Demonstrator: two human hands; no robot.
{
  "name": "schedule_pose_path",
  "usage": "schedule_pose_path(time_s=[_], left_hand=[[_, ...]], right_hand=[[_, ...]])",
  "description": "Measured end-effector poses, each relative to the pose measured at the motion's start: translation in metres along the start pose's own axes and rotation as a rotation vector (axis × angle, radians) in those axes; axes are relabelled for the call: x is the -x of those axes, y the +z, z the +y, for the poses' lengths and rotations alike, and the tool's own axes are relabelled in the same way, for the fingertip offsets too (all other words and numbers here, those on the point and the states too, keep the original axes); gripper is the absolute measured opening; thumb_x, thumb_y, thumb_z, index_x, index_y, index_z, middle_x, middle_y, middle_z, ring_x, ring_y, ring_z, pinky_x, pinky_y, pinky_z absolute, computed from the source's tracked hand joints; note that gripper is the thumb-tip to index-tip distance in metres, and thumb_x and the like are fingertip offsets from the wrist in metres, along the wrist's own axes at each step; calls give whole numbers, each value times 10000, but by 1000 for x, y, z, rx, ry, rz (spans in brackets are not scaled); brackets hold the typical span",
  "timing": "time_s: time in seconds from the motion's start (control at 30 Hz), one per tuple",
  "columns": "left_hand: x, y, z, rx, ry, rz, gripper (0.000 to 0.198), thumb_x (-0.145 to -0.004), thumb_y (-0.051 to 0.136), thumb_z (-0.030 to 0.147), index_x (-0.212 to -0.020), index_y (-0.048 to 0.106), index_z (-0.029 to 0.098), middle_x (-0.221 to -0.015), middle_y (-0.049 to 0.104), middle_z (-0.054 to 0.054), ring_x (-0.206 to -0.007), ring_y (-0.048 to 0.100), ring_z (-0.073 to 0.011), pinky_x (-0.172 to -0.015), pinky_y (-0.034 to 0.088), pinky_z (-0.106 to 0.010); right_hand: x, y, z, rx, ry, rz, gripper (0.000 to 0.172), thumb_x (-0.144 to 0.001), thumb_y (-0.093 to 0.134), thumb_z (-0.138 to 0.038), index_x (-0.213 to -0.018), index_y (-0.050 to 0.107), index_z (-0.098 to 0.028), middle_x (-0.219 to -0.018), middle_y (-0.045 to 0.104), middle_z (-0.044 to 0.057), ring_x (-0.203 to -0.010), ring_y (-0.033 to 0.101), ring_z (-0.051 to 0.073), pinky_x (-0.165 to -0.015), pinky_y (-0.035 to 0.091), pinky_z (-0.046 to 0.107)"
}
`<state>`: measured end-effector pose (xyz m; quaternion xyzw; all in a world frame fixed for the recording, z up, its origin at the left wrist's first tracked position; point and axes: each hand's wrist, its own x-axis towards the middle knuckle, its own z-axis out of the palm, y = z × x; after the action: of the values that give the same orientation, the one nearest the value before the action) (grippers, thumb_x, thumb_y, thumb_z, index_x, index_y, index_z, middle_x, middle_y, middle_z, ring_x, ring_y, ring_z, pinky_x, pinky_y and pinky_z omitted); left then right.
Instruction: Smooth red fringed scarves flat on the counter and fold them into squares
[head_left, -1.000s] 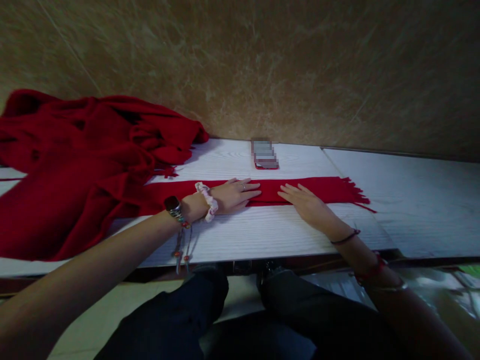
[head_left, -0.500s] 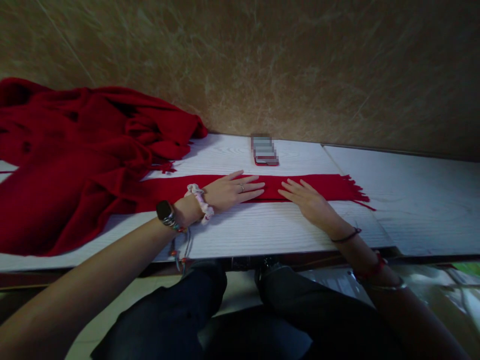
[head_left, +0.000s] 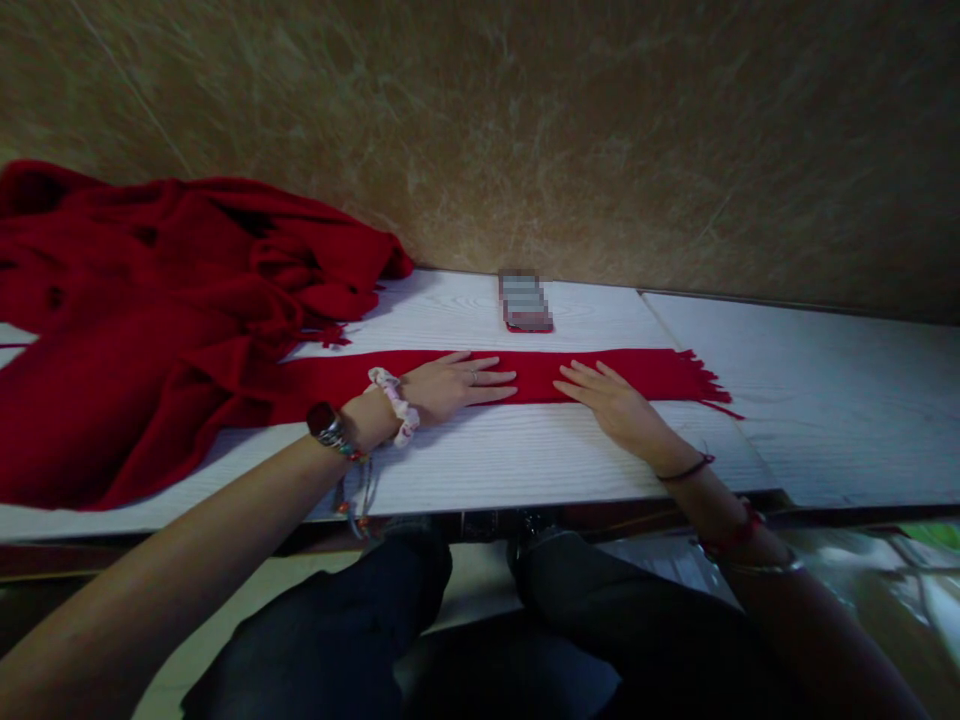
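Observation:
A red fringed scarf (head_left: pixel 534 378) lies as a long narrow strip across the white wood-grain surface, its tassels pointing right. Its left end runs into a loose, crumpled heap of red fabric. My left hand (head_left: pixel 446 390) rests flat on the strip left of its middle, fingers stretched out to the right. Palm down, my right hand (head_left: pixel 611 402) touches the strip further right, fingers spread and pointing up-left. A short bare stretch of red cloth shows between the two hands. Neither hand grips anything.
Behind the strip lies a phone (head_left: pixel 525 300) with a red edge, its screen blurred out. A brown marbled wall (head_left: pixel 480 140) rises along the back of the white tabletop (head_left: pixel 510 450). The heap of red fabric (head_left: pixel 150 320) covers the left side. My legs are below the front edge.
My left hand has slid slightly left along the scarf, widening the gap between the hands. My right hand has hardly moved; the scarf lies as before.

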<state>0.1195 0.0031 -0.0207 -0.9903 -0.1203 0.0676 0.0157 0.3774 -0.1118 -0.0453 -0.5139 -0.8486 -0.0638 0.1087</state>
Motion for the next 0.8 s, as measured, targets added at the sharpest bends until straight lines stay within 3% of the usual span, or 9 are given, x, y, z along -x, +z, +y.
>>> schedule_pose_path(time_s=[0.1, 0.27, 0.47, 0.6, 0.73, 0.8], left_hand=[[0, 0, -1, -15, -19, 38, 643, -780, 357, 14, -1340, 293, 323, -1427, 231, 49, -1332, 89, -187, -1054, 132, -442], [-2, 4, -3, 87, 2, -72, 656, -762, 326, -2, -1348, 277, 289, -1424, 241, 35, -1326, 120, -195, -1039, 189, -448], [-1, 6, -5, 169, 1, -60, 694, -714, 339, -4, -1339, 281, 293, -1423, 250, 34, -1329, 102, -190, -1038, 166, -478], [3, 5, -4, 188, 20, -12, 620, -742, 353, 27, -1318, 332, 258, -1409, 289, 12, -1321, 147, -199, -1032, 190, -472], [-1, 2, 3, 193, 31, 127, 385, -846, 349, 150, -1206, 484, 177, -1339, 409, -42, -1281, 262, -182, -1038, 220, -384], [-6, 2, 7, 182, -13, 190, 363, -886, 305, 190, -1199, 487, 171, -1335, 412, -53, -1268, 288, -171, -1041, 207, -387]], right_hand=[[-1, -1, 0, 30, 20, 36, 552, -802, 252, 22, -1269, 433, -209, -1350, 416, 40, -1290, 245, 154, -1052, 220, 474], [-2, 1, 1, -50, 49, -69, 529, -809, 270, 3, -1258, 446, -215, -1331, 440, 35, -1262, 311, 145, -1039, 270, 442], [-1, 2, 2, -83, 65, -79, 506, -827, 280, -29, -1266, 433, -228, -1333, 438, 30, -1260, 314, 140, -1041, 269, 445], [-1, -1, 0, -79, 67, -79, 481, -837, 287, -51, -1265, 436, -212, -1333, 438, 40, -1261, 314, 143, -1044, 262, 443], [-2, -3, -5, -88, 68, -72, 437, -854, 305, -104, -1257, 450, -193, -1332, 439, 59, -1265, 309, 155, -1045, 255, 444], [-3, -4, -7, -87, 74, -60, 418, -874, 307, -153, -1268, 436, -210, -1344, 423, 54, -1272, 296, 158, -1041, 252, 456]])
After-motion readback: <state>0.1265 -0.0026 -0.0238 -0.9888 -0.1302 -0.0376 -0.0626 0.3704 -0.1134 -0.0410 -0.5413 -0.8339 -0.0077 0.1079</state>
